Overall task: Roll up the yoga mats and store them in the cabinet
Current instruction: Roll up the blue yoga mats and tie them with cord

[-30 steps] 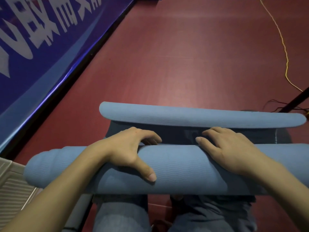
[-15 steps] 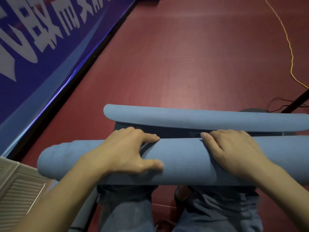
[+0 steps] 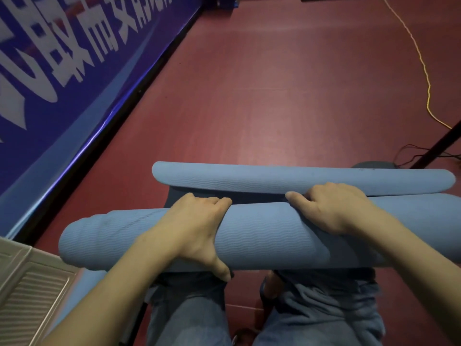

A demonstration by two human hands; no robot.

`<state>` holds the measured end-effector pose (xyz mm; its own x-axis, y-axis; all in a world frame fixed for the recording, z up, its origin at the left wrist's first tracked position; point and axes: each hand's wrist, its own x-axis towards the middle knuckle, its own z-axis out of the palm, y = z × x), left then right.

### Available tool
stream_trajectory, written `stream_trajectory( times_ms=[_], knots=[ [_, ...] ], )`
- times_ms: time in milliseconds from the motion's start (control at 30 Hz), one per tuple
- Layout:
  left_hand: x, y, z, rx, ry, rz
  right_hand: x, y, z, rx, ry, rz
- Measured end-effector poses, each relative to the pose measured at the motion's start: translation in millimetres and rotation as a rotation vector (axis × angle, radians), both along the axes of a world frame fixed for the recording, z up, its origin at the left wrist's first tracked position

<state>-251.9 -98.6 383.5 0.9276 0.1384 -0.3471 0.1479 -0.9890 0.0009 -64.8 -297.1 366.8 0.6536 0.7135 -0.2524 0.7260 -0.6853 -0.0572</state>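
A thick roll of blue yoga mat [image 3: 262,236] lies crosswise in front of my knees on the red floor. My left hand [image 3: 199,226] grips it, fingers curled over the far side and thumb under the near side. My right hand [image 3: 329,208] grips the roll further right, fingers hooked over its top. Just beyond, the far end of the mat curls up into a thinner blue roll [image 3: 299,178]. A short dark strip of flat mat [image 3: 254,199] shows between the two rolls.
A blue banner wall [image 3: 74,78] runs along the left. A beige slatted cabinet door [image 3: 27,290] sits at the lower left. A yellow cord [image 3: 424,71], dark cables [image 3: 409,152] and a black stand leg [image 3: 439,143] lie at the right. My knees in jeans [image 3: 311,310] are below.
The thick roll has moved forward, closing most of the gap to the far curl. Both hands shifted from lying on top of it to curling round it.
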Motion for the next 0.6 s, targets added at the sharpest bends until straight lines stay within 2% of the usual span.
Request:
stream_trajectory(
  times_ms=[233, 400, 467, 600],
  knots=[
    [-6.6, 3.3, 15.0, -0.267, 0.114, 0.078, 2.3, -6.4, 4.4, -0.188, 0.325, -0.012],
    [0.9, 4.6, 12.1, -0.386, 0.250, 0.136, 5.2, -6.8, 0.3, -0.137, 0.466, -0.049],
    [7.8, 8.7, 8.2, -0.416, 0.250, 0.143, 8.1, -5.8, 2.4, -0.060, 0.439, -0.067],
    [15.4, 20.4, 0.9, -0.521, 0.220, 0.161, 8.5, -6.6, 4.7, 0.139, 0.123, -0.040]
  ],
)
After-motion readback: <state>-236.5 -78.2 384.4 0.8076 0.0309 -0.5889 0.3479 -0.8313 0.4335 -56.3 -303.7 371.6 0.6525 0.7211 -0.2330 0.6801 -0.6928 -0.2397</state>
